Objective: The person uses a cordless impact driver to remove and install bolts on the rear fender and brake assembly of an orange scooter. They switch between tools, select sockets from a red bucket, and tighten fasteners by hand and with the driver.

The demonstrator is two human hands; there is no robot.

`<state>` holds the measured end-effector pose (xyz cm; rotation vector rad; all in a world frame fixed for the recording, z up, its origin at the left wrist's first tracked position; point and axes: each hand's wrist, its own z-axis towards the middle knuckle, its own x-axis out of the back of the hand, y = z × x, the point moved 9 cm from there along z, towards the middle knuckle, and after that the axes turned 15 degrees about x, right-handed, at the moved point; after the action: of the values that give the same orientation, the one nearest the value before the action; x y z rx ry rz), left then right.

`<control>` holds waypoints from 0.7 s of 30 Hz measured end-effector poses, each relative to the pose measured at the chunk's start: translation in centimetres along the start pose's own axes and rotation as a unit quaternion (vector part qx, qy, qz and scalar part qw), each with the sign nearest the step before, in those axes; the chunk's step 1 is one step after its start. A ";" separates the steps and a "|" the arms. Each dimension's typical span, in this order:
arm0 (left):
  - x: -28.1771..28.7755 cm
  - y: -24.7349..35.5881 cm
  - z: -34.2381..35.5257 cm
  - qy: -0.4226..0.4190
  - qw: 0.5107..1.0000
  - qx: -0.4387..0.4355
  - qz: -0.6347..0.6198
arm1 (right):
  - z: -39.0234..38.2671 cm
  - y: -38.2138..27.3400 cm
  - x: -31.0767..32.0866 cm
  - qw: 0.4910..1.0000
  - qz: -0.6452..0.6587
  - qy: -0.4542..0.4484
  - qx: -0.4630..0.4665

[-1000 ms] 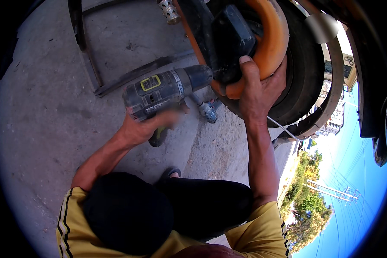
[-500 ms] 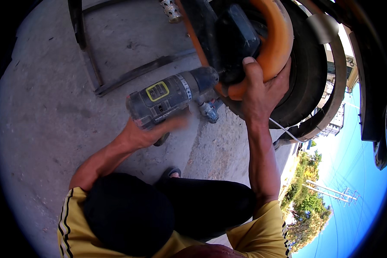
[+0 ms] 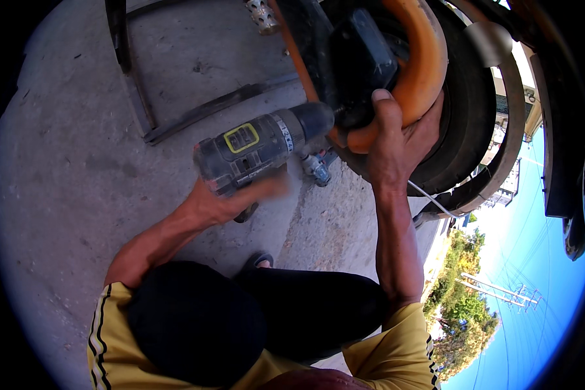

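Observation:
A dark grey cordless drill (image 3: 272, 144) with a yellow-framed panel points rightward. My left hand (image 3: 220, 203) is closed round its grip, largely hidden under the body; one finger looks blurred along the side. The drill's nose meets a dark recess beside a black box-like part (image 3: 369, 49) on a vehicle, and the bit's tip is hard to make out. My right hand (image 3: 400, 143) is closed on the lower end of a curved orange panel (image 3: 426, 55), its thumb lying on top next to the black part.
Behind the orange panel stands a black tyre (image 3: 471, 107), with a curved strip (image 3: 515, 123) outside it. A blue-grey metal fitting (image 3: 316, 169) sits below the drill's nose. A metal frame (image 3: 208, 110) rests on the concrete at the upper left, near a perforated silver piece (image 3: 262, 16).
The drill, orange panel and black part have shifted slightly right and down in the picture. Both hands keep their holds.

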<state>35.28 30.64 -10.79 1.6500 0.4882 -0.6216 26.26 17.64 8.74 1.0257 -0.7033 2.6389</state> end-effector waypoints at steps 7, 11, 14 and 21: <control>0.8 0.6 1.2 -0.022 0.990 0.045 -0.130 | -0.5 0.5 0.8 0.999 -0.011 0.000 -0.031; 1.1 -1.1 -0.6 -0.001 0.990 0.035 -0.135 | -0.7 0.3 0.7 0.997 -0.016 0.008 -0.081; 2.8 -3.0 -2.6 -0.005 0.983 0.069 -0.171 | -1.2 0.3 1.3 0.994 -0.049 -0.005 -0.101; 6.8 -7.5 -7.7 0.066 0.958 0.159 -0.229 | -1.7 0.6 1.7 0.985 -0.123 -0.032 -0.116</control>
<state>36.70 39.33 -20.00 1.9046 0.9218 -0.9740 23.83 18.07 8.59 1.0576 -0.8189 2.2628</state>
